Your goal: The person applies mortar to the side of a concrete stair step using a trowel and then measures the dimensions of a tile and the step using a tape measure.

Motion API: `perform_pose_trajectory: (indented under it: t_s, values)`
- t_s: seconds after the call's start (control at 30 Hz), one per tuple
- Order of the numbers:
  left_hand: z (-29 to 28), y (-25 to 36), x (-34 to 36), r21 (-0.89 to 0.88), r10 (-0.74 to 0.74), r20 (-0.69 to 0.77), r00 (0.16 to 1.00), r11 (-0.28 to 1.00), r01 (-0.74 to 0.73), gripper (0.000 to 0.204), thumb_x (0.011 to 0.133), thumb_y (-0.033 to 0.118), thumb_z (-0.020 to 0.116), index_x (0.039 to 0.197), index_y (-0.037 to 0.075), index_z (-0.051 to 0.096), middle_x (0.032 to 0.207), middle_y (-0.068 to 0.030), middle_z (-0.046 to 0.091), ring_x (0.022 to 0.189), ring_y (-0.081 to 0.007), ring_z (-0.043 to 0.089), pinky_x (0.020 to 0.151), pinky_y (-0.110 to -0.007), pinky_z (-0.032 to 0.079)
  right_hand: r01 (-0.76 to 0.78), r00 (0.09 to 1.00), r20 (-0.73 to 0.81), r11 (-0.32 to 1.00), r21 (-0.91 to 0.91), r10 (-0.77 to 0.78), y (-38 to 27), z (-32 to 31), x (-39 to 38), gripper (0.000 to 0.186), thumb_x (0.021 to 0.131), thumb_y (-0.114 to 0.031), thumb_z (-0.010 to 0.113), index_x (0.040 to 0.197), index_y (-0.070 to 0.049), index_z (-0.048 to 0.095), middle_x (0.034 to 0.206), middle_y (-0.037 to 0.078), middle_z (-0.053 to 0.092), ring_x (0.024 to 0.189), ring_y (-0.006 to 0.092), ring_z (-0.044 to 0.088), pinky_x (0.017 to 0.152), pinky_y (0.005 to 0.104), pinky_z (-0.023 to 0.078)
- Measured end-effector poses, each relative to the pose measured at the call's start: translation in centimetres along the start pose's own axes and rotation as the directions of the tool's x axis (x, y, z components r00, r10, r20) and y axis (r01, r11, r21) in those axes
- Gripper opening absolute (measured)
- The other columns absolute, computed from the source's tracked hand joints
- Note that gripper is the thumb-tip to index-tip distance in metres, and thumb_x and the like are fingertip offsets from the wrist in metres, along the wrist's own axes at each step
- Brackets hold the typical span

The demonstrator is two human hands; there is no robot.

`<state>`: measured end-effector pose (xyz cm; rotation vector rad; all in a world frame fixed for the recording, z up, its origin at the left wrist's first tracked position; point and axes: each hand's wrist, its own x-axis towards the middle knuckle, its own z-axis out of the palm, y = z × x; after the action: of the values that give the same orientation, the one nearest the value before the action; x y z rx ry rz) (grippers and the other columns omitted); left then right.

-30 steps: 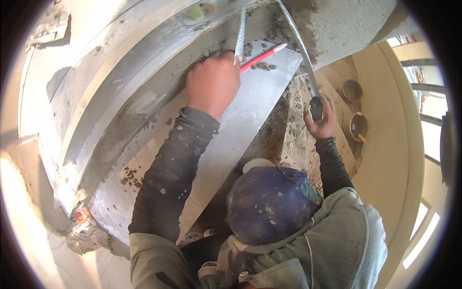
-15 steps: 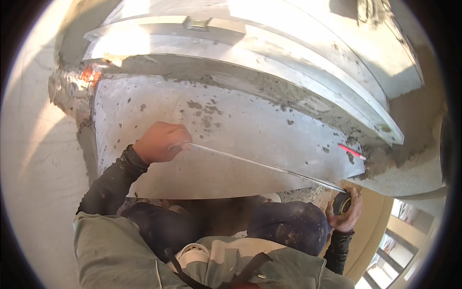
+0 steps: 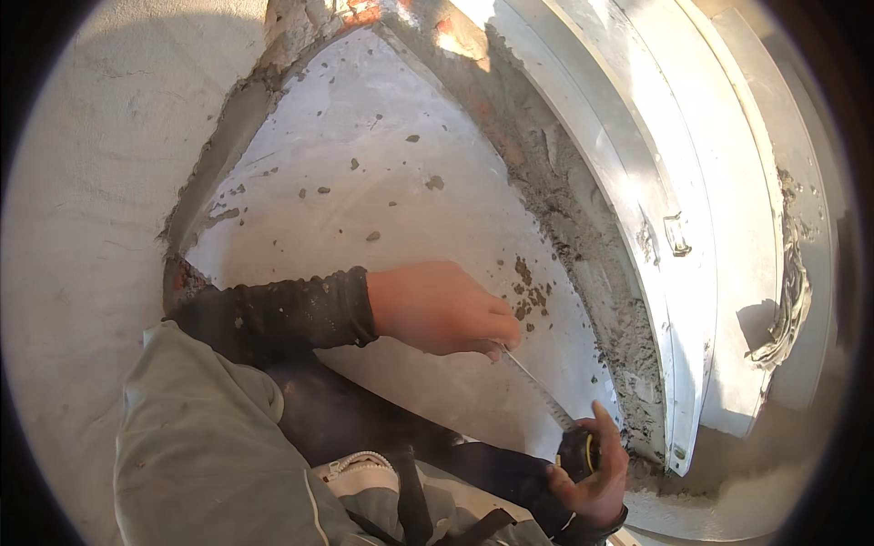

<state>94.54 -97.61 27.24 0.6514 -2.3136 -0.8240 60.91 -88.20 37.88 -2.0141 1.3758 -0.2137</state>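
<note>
The black and yellow case of a tape measure rests in my right hand, whose fingers curl round it with the index finger raised. A short length of its metal blade runs up and left from the case. My left hand is closed on the blade's free end, the pinch partly hidden behind the fingers. Both hands are over a smooth pale grey panel spotted with crumbs of mortar. My dark left sleeve crosses the panel's lower left part.
Rough grey mortar borders the panel on the right. Beyond it lie long pale straight-edged boards, with a small metal fitting on one. Crumpled grey material sits at the far right. A plastered surface fills the left.
The view has turned, so the panel and boards now run steeply. My hands have come closer together, and much less blade shows between them. The red pencil-like stick is out of sight.
</note>
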Motion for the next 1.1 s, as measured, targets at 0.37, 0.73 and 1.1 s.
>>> perform_pose_trajectory:
  t_s: [0.37, 0.73, 1.1]
  values:
    - [-6.1, 4.3, -0.1, 0.005, -0.464, 0.214, 0.86, 0.881, 0.474, 0.037, 0.088, 0.033, 0.069, 0.12, 0.013, 0.063, 0.09, -0.007, 0.07, 0.079, -0.0292, 0.067, 0.064, -0.041, 0.051, -0.078, 0.939, 0.339, 0.933, 0.352, -0.05, -1.6, 1.6, 4.1, 0.107, 0.067, -0.021, 0.082, 0.149, 0.001, 0.019, 0.11, 0.025, 0.06, 0.1, 0.0347, 0.065, 0.09, 0.0387, 0.05]
    - [-3.7, 25.1, -1.8, -0.077, -0.893, 0.147, 0.427, 0.42, 0.904, 0.062, 0.09, 0.036, 0.072, 0.138, 0.001, 0.05, 0.118, -0.0206, 0.065, 0.109, -0.0353, 0.063, 0.096, -0.044, 0.05, -0.591, 0.799, 0.308, 0.576, 0.565, 0.516, -3.5, 2.3, -4.1, 0.082, 0.084, -0.022, 0.075, 0.146, -0.001, 0.025, 0.12, 0.023, 0.059, 0.108, 0.0317, 0.062, 0.092, 0.0427, 0.049]
    - [-2.7, 35.1, 0.8, -0.497, -0.772, 0.625, -0.113, -0.506, 0.706, 0.067, 0.084, 0.024, 0.079, 0.139, 0.001, 0.048, 0.111, -0.0101, 0.064, 0.099, -0.016, 0.065, 0.077, -0.032, 0.057, -0.659, 0.698, -0.268, 0.742, 0.121, 0.663, 5.9, -2.5, -8.9, 0.034, 0.087, -0.014, 0.066, 0.117, -0.002, 0.059, 0.106, 0.019, 0.068, 0.091, 0.0356, 0.068, 0.077, 0.0444, 0.055]
